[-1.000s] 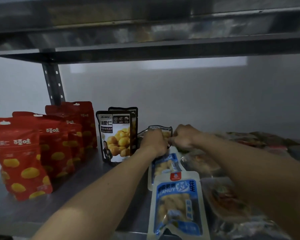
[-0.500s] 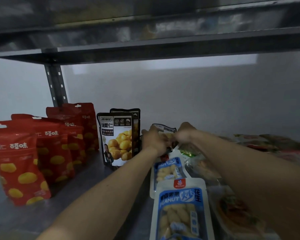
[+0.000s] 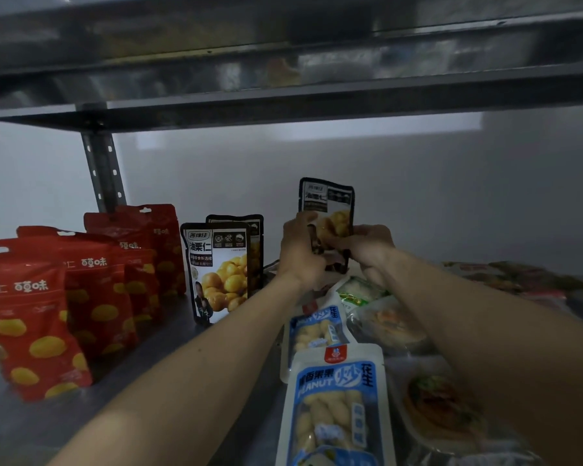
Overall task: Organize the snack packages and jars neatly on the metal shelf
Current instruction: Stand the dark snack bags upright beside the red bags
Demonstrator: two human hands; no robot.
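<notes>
Metal shelf with red pouches, black chestnut pouch gripped upright in curled left hand and right hand

The metal shelf is showing a dull, brushed sheen — the red pouches and peanut packs are gleaming as glossy plastic film.

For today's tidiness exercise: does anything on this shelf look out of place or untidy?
Yes. Red pouches and black pouches stand upright on the left, but the peanut packs and clear packs lie flat, overlapping in a heap on the right.
</notes>
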